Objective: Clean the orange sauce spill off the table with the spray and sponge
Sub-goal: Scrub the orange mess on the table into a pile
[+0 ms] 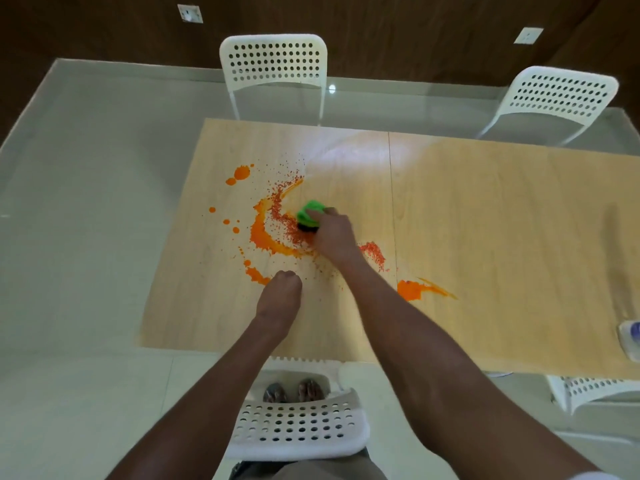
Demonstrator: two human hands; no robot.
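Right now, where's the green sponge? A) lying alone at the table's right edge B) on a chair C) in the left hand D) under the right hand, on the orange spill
D: the right hand grips the green sponge on the orange sauce spill; the left hand holds nothing.

On the tabletop [485,220], the sponge [309,216] lies within the spill [266,237]; the spray bottle [631,339] stands far right of it.
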